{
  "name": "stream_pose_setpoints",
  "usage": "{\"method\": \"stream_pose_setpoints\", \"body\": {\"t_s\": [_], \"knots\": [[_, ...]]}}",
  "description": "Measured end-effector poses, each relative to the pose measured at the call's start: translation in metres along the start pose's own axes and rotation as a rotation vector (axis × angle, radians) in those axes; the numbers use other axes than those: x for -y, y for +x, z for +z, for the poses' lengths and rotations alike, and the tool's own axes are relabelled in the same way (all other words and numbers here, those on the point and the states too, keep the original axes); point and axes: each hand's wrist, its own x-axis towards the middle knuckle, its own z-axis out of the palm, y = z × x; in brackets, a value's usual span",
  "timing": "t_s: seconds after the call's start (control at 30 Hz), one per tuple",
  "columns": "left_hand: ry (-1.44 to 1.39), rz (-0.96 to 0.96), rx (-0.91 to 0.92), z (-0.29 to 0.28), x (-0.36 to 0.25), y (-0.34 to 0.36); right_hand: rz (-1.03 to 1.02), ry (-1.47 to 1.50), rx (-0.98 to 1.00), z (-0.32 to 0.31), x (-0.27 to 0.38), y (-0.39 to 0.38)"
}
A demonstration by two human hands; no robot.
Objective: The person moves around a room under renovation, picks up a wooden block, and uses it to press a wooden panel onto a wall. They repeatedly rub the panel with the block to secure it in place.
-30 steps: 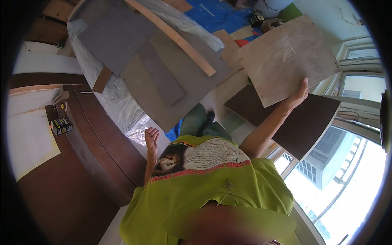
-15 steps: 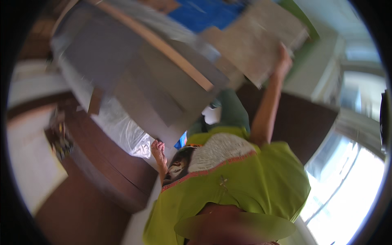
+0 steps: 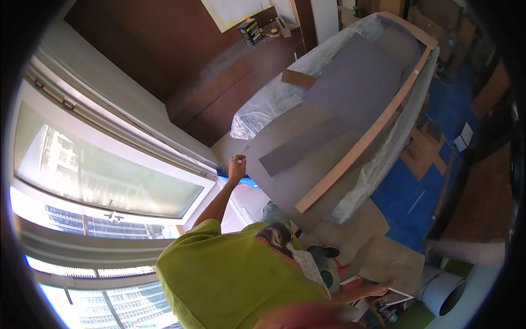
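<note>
My left hand (image 3: 237,169) is closed at the near left corner of the plastic-wrapped furniture. A small thin grey thing (image 3: 245,149) sticks up from its fingers; I cannot make out its kind. Low on the right, my right hand (image 3: 377,289) is at the lower edge of a flat brown board (image 3: 395,264), its fingers appearing to grip that edge. Between the hands lies a large grey sheet (image 3: 290,140) with a darker grey strip (image 3: 301,147) on it. A long wooden strip (image 3: 364,140) runs along the right side of the furniture.
Clear plastic wrap (image 3: 263,112) edges the furniture, with a brown block (image 3: 298,78) on it. Blue floor covering (image 3: 402,192) with cardboard scraps (image 3: 422,156) lies right. A dark box (image 3: 250,32) stands on a brown cabinet (image 3: 235,71). A window (image 3: 109,164) is left; a grey roll (image 3: 444,290) lies lower right.
My view has swung round to the right, bringing the window to the left side. My right hand and the brown board are lower, near the floor. My left arm is stretched further forward.
</note>
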Motion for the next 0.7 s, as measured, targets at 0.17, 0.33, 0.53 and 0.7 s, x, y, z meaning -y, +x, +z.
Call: {"method": "stream_pose_setpoints", "body": {"t_s": [0.17, 0.33, 0.53, 0.7], "knots": [[0.018, 0.290, 0.118, 0.027, -0.075, -0.071, 0.125, 0.145, 0.124, -0.014, -0.009, 0.069], [0.028, 0.392, 0.226, 0.057, -0.120, -0.100, 0.208, 0.243, 0.270, -0.027, -0.017, 0.115], [0.049, 0.450, 0.407, 0.137, -0.173, -0.129, 0.307, 0.612, 0.263, -0.039, -0.023, 0.122], [-0.066, 0.531, 0.531, 0.197, -0.220, -0.158, 0.317, 0.545, 0.271, -0.041, -0.011, 0.126]]}}
